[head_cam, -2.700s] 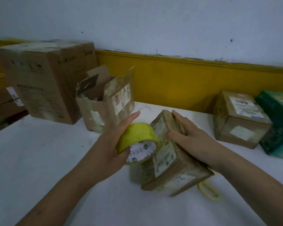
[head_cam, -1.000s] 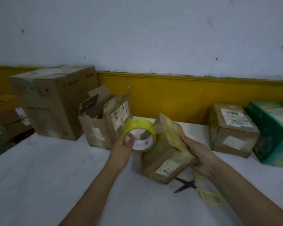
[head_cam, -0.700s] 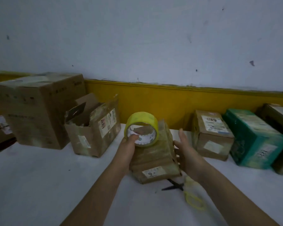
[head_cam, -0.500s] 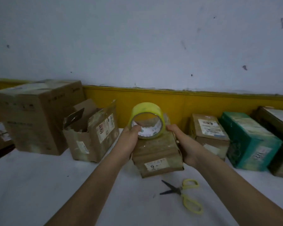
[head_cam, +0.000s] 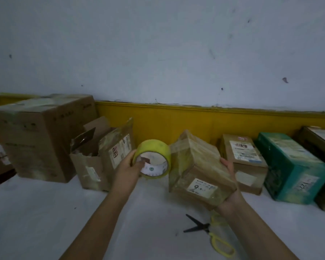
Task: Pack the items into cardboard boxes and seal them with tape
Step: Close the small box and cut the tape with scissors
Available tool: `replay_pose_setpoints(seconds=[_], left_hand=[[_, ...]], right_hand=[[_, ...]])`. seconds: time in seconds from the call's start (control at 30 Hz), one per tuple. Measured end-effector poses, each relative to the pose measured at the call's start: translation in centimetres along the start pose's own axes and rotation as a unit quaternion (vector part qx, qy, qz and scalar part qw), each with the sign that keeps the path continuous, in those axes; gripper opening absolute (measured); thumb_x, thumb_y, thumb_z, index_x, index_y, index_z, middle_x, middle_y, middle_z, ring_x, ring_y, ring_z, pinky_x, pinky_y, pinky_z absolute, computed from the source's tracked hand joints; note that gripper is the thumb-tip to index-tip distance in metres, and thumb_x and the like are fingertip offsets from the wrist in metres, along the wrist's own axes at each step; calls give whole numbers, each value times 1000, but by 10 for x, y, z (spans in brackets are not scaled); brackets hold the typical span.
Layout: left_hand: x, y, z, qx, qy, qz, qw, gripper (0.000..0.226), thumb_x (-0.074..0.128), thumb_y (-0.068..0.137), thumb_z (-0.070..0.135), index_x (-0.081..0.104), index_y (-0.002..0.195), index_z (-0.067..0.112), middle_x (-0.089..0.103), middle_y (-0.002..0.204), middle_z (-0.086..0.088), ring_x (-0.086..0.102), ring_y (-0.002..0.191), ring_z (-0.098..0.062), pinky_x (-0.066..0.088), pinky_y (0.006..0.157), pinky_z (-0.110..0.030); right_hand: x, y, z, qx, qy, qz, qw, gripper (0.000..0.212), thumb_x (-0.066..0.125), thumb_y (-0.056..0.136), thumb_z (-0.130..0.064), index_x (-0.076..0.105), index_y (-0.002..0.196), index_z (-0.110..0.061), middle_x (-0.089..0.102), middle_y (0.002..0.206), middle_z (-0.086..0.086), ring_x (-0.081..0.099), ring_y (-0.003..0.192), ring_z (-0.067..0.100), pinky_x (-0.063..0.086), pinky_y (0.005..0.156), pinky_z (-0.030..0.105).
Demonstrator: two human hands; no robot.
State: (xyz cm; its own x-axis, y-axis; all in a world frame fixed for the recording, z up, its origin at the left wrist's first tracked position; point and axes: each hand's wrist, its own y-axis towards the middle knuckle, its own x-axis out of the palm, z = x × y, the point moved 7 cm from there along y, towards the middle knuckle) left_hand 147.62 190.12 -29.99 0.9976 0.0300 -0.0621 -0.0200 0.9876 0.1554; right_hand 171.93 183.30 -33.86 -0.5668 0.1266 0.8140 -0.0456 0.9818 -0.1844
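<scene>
A taped box (head_cam: 197, 162) is held above the tabletop (head_cam: 36, 212) by the right hand (head_cam: 230, 192), whose fingers are curled round its side. At its nine o'clock, a tape roll (head_cam: 154, 147) is gripped by the left hand (head_cam: 129, 171). Scissors (head_cam: 208, 228) are seen at six o'clock.

Small cardboard box (head_cam: 199, 166), taped over, white label marked 9 on near face; tilted, held at its right side by right hand (head_cam: 230, 194). Yellow tape roll (head_cam: 152, 158) on edge just left of it, gripped by left hand (head_cam: 127, 171)
</scene>
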Motion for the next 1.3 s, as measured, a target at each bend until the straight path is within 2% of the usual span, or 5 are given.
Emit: replay_pose_setpoints(seconds=[0.23, 0.43, 1.07, 1.17, 1.3], left_hand=[[58, -25, -8, -196, -473, -37, 858, 41, 57, 91, 40, 74, 115, 11, 74, 104, -20, 75, 84, -35, 60, 60, -44], [31, -5, -5, -148, -227, 21, 962, 37, 51, 100, 42, 67, 121, 16, 77, 95, -11, 74, 83, -27, 58, 63, -34], [-30, -12, -58, 97, 105, 20, 990, 7, 53, 101, 11, 56, 101, 5, 64, 95, -10, 60, 99, -20, 46, 94, -37], [-10, -28, -76, 63, 299, -70, 950, 52, 78, 82, 38, 48, 115, 12, 47, 112, -4, 47, 110, -21, 42, 91, -32], [11, -39, -69, 33, 290, -215, 932, 71, 56, 59, 88, 60, 99, 30, 62, 105, 11, 52, 105, -10, 44, 92, -22]], right_hand=[[14, 19, 46, 67, -212, -2, 975, 50, 58, 94, -44, 60, 131, -11, 65, 126, 18, 66, 107, 31, 55, 86, 42], [38, 35, 30, 75, -377, 24, 923, 82, 41, 81, -83, 72, 115, -15, 70, 103, 8, 65, 99, 26, 52, 93, 46], [25, 74, 10, 89, -483, 45, 870, 47, 66, 88, -49, 67, 113, -9, 76, 100, 8, 74, 91, 23, 59, 75, 33], [47, 89, -29, 33, -640, 39, 767, 46, 69, 84, -52, 72, 111, -15, 77, 94, 3, 74, 85, 20, 57, 66, 29], [96, 87, -71, -148, -883, 8, 446, 36, 52, 99, -44, 69, 117, -18, 68, 111, 1, 63, 103, 22, 52, 81, 36]])
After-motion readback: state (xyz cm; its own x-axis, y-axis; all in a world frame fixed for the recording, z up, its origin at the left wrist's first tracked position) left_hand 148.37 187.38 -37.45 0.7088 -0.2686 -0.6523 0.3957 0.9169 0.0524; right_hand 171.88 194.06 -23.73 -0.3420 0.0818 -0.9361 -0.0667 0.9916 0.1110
